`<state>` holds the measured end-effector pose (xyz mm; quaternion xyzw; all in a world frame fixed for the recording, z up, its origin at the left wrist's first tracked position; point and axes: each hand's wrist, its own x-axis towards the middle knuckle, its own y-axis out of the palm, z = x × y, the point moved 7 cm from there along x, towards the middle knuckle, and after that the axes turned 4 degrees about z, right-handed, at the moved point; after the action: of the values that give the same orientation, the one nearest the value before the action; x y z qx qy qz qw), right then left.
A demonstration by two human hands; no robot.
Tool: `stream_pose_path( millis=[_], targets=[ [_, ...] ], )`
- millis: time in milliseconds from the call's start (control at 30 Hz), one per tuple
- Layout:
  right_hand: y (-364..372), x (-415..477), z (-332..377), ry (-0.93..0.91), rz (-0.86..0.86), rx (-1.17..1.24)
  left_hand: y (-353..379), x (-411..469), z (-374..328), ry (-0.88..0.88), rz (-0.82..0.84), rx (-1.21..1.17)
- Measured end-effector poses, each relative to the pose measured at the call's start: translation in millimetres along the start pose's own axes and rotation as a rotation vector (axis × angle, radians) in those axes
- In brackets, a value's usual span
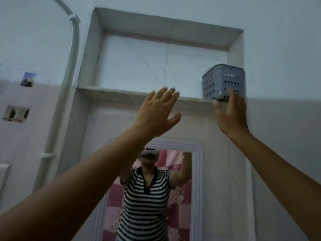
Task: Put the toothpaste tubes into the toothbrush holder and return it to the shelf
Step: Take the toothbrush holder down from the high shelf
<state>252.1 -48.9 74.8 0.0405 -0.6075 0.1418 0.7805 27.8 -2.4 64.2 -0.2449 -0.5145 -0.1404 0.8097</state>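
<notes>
A grey-blue perforated plastic holder (223, 81) stands at the right end of the recessed stone shelf (132, 95), high on the wall. My right hand (230, 113) is raised just below it, fingers spread, with the fingertips at the holder's lower front edge. My left hand (157, 110) is raised in front of the shelf's middle, open and holding nothing. No toothpaste tubes show; the inside of the holder is hidden from below.
A framed mirror (156, 188) hangs below the shelf and reflects a person in a striped shirt. A grey pipe (69, 75) runs down the wall at the left, next to small wall fittings (16, 113).
</notes>
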Motion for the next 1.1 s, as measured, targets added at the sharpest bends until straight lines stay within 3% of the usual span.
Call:
stream_pose_path(
  millis=[167, 500, 700, 800, 867, 967, 1100],
  targets=[
    [-1, 45, -26, 0.222, 0.025, -0.035, 42, 27, 25, -0.108, 0.176, 0.025],
    [13, 93, -23, 0.420, 0.057, 0.027, 62, 26, 32, -0.103, 0.087, -0.060],
    [-9, 111, -9, 0.431, 0.097, 0.130, 55, 35, 39, -0.133, 0.345, -0.111],
    [-24, 105, 5, 0.391, 0.103, 0.285, 36, 41, 37, -0.225, 0.494, -0.318],
    [-39, 97, 20, 0.339, 0.122, 0.363, 22, 41, 37, -0.316, 0.542, -0.593],
    [-52, 76, 45, 0.262, 0.198, 0.498, -7, 39, 24, -0.347, 0.464, -1.001],
    [-52, 20, 73, 0.135, 0.304, 0.644, -49, 37, -5, -0.391, 0.228, -1.314]
  ],
)
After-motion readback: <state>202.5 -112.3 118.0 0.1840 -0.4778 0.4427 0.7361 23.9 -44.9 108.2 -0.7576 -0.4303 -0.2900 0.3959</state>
